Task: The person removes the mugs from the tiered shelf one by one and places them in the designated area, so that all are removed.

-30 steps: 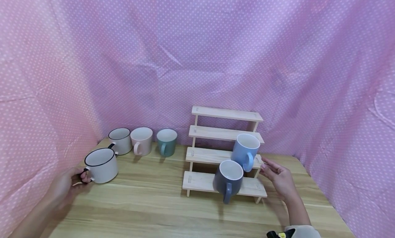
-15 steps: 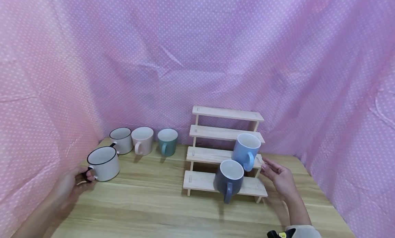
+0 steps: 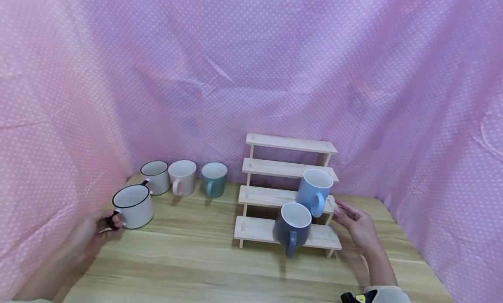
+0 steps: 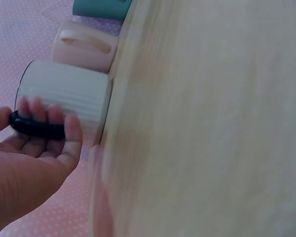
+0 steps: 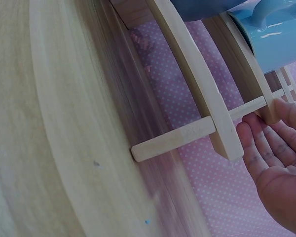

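Observation:
My left hand point(image 3: 88, 233) has its fingers hooked round the black handle of a white mug point(image 3: 135, 213) with a black rim, upright at the table's left side. In the left wrist view, the fingers point(image 4: 53, 116) wrap that handle. At the right end of a four-step wooden display rack point(image 3: 255, 226), my right hand point(image 3: 357, 228) holds the second plank from the bottom, thumb point(image 5: 286, 111) at its tip and fingers beneath. A light blue mug point(image 3: 312, 191) stands on that plank. On the lowest plank is a dark grey mug point(image 3: 291, 226), handle toward me.
Along the back left stand another black-rimmed white mug point(image 3: 157, 180), a pale pink mug point(image 3: 184, 180) and a teal mug point(image 3: 217, 183). A pink dotted cloth point(image 3: 251, 76) hangs behind and beside the wooden table point(image 3: 188, 259).
The left hand and its white mug have shifted slightly right and toward the back. My right hand keeps its place at the rack, and the mugs there look unmoved.

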Demonstrator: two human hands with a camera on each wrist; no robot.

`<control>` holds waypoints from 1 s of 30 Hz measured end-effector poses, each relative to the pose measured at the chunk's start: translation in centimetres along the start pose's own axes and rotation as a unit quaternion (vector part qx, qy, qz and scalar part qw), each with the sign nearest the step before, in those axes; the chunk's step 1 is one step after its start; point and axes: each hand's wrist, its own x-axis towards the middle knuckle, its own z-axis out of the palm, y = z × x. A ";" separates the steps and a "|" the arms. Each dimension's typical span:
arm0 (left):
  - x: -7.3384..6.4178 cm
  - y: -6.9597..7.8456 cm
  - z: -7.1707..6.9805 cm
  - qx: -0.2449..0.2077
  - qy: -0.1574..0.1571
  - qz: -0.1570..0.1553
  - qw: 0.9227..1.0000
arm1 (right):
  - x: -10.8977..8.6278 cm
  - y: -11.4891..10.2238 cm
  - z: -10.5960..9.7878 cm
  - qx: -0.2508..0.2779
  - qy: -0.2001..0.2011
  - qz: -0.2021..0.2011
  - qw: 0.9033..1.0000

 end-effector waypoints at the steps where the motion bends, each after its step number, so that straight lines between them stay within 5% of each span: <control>1: 0.0 0.1 -0.1 0.001 -0.003 -0.003 1.000 | 0.0 0.1 0.0 0.000 0.000 0.000 1.000; 6: -0.1 0.5 -0.5 0.035 -0.001 0.006 0.999 | 0.1 0.3 0.0 -0.006 0.001 -0.003 1.000; 8: -0.1 1.1 -0.2 0.123 0.029 0.012 0.992 | 0.1 0.2 0.0 -0.012 0.000 -0.003 1.000; 10: 0.0 2.1 0.1 0.244 0.066 0.030 0.967 | 0.1 0.1 0.0 -0.014 -0.002 -0.004 1.000; 13: 0.2 3.6 0.8 0.387 0.131 0.040 0.912 | 0.2 -0.1 -0.1 -0.007 -0.002 -0.005 1.000; 15: 0.7 4.3 1.1 0.406 0.157 0.057 0.898 | 0.2 0.0 -0.1 -0.006 -0.003 -0.008 1.000; 19: 1.4 5.2 2.2 0.391 0.166 0.076 0.902 | 0.3 0.0 -0.1 -0.001 -0.003 -0.009 1.000; 26: 3.0 6.6 5.0 0.419 0.147 0.087 0.892 | 0.1 -0.1 0.0 -0.002 -0.005 -0.007 1.000; 30: 4.0 6.9 6.8 0.422 0.126 0.081 0.894 | 0.0 -0.2 0.0 -0.007 -0.004 -0.007 1.000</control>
